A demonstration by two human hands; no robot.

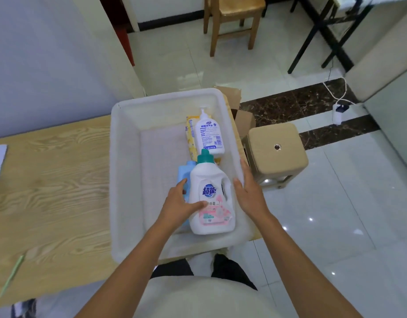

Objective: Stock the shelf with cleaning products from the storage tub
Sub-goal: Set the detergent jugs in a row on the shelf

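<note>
**A:** How do the fingers sit?

**B:** On the left hand (pixel 178 204), the fingers (pixel 182 182) curl round the left side of the detergent bottle (pixel 209 177), thumb across its label. The right hand (pixel 249 195) has straight, loosely spread fingers (pixel 238 184) just beside the handle side; I cannot tell if they touch.

**A:** And the bottle?

**B:** Near right of the storage tub (pixel 120 157), teal cap pointing far, against a blue bottle (pixel 185 172). A pump bottle (pixel 209 134) lies farther in. The tub sits on the tabletop (pixel 60 180).

**A:** Advice?

**B:** Hook the right hand through the handle and lift straight up, clear of the tub wall. It is probably heavy.
</note>
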